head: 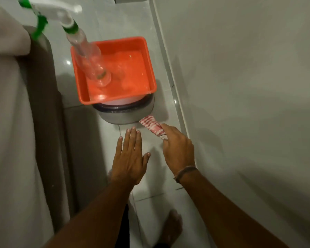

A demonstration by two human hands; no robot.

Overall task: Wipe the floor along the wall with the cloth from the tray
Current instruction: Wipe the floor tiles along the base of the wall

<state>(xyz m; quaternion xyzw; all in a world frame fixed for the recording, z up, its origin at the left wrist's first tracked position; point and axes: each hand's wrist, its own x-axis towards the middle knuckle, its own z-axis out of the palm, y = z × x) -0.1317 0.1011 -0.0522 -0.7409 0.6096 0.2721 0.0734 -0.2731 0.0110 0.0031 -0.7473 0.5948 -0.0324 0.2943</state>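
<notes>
A: What is the right hand (pixel 178 147) doing?

B: It is clenched around one end of the red-and-white striped cloth (pixel 153 127), knuckles up, with a dark band on the wrist. The free end sticks out past the fingers, low over the pale tiled floor (pixel 150 190) — whether it touches the tile I cannot tell.

A: And the left hand (pixel 131 158)?

B: Just beside the right one, released and flat, fingers straight, gripping nothing.

A: What lies beyond the cloth?

B: Its tip is just beside a grey round container (pixel 125 115). On top of that rests the orange tray (pixel 115 70), and in it stands a clear spray bottle (pixel 89 58) with a green-and-white trigger head.

A: And to the right hand's outer side?

B: The wall (pixel 249 77) — its base strip runs close alongside the knuckles. Nearer than both hands, a bare foot (pixel 174 228) stands on the floor.
</notes>
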